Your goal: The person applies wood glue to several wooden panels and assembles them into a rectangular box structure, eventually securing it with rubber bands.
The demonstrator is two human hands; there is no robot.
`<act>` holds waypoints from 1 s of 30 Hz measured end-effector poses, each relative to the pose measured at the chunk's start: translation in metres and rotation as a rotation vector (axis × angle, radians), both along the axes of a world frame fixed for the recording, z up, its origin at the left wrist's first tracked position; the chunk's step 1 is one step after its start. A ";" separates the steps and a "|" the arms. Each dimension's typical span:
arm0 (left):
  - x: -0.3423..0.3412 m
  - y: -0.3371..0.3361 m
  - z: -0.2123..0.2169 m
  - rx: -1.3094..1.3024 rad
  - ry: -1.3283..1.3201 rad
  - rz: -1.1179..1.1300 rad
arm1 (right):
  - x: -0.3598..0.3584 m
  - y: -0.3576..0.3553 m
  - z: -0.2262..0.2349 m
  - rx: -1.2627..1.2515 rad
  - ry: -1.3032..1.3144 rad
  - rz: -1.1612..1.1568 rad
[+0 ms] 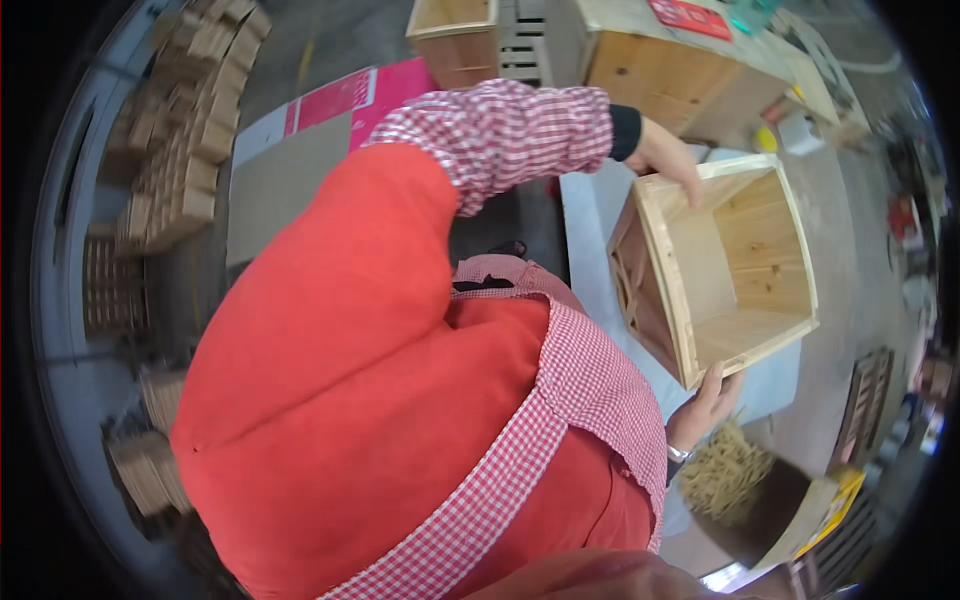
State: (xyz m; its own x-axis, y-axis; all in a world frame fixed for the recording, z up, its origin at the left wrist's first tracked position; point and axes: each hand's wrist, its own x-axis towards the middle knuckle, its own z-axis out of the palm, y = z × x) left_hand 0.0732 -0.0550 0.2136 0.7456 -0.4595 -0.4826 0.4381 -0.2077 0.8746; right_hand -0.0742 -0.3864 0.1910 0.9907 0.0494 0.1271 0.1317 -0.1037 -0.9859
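A tapered, open-topped wooden box (765, 245) is tilted over the work table, its bare inside facing up. Thin crossed strips show on its left outer wall. At the far rim, my left hand (665, 155) grips it, the fingers bent over the edge. My right hand (710, 408) holds the near corner, thumb against the rim and the other fingers partly hidden beneath. Close to my right wrist, a cardboard carton (790, 515) contains a heap of thin, pale wooden pieces (725, 475).
Light-blue sheeting (595, 205) covers part of the grey table (830, 300). Beyond stand a large wooden case (650, 80) and another open wooden box (455, 50). A pink-and-white carton (390, 90) lies left. Stacked wooden parts (190, 150) line the far left; a yellow round object (766, 139) sits behind.
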 end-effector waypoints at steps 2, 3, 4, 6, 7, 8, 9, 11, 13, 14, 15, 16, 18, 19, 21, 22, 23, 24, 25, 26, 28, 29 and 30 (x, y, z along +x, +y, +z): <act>-0.054 0.030 -0.001 0.046 -0.058 0.133 | 0.005 0.012 0.016 -0.009 0.003 0.140; -0.085 0.048 0.000 -0.034 -0.053 0.187 | 0.007 0.021 0.027 -0.017 0.000 0.198; -0.117 0.064 0.003 -0.020 -0.008 0.318 | 0.015 0.031 0.039 -0.070 0.038 0.327; -0.189 0.101 0.011 -0.114 0.096 0.561 | 0.026 0.070 0.054 -0.047 0.036 0.571; -0.225 0.112 0.015 -0.126 0.094 0.698 | 0.032 0.095 0.056 -0.074 0.034 0.684; -0.259 0.123 0.021 -0.132 0.130 0.811 | 0.039 0.120 0.057 -0.105 0.005 0.800; -0.291 0.130 0.026 -0.115 0.172 0.925 | 0.043 0.144 0.055 -0.214 -0.087 0.891; -0.347 0.133 0.025 -0.218 0.141 1.216 | 0.039 0.189 0.037 -0.057 -0.148 0.894; -0.382 0.144 0.012 -0.280 0.118 1.435 | 0.037 0.220 0.018 0.001 -0.184 0.948; -0.394 0.155 0.002 -0.392 0.115 1.528 | 0.036 0.229 0.007 -0.020 -0.160 0.964; -0.407 0.167 -0.009 -0.500 0.131 1.647 | 0.035 0.238 -0.003 -0.050 -0.134 0.987; -0.417 0.180 -0.023 -0.641 0.087 1.661 | 0.034 0.243 -0.015 -0.084 -0.100 1.013; -0.427 0.213 -0.051 -0.778 0.085 1.785 | 0.034 0.252 -0.038 -0.179 -0.071 1.045; -0.431 0.226 -0.064 -0.768 0.045 1.873 | 0.036 0.255 -0.048 -0.225 -0.065 1.052; -0.436 0.261 -0.084 -0.821 -0.017 1.943 | 0.042 0.268 -0.071 -0.267 0.004 1.017; -0.436 0.282 -0.092 -0.839 -0.045 1.984 | 0.045 0.274 -0.082 -0.306 0.043 0.992; -0.435 0.303 -0.098 -0.863 -0.030 2.032 | 0.048 0.282 -0.092 -0.354 0.060 0.967; -0.433 0.326 -0.104 -0.887 -0.014 2.082 | 0.049 0.288 -0.102 -0.346 0.154 0.922; -0.431 0.352 -0.111 -0.911 0.004 2.131 | 0.049 0.298 -0.109 -0.348 0.227 0.874; -0.425 0.370 -0.117 -0.917 -0.005 2.132 | 0.050 0.301 -0.117 -0.415 0.338 0.780; -0.408 0.426 -0.136 -0.950 -0.008 2.130 | 0.050 0.321 -0.132 -0.438 0.453 0.711; -0.393 0.454 -0.147 -0.978 -0.015 2.173 | 0.049 0.330 -0.138 -0.494 0.527 0.652; -0.377 0.482 -0.157 -0.980 0.003 2.228 | 0.048 0.338 -0.144 -0.541 0.521 0.649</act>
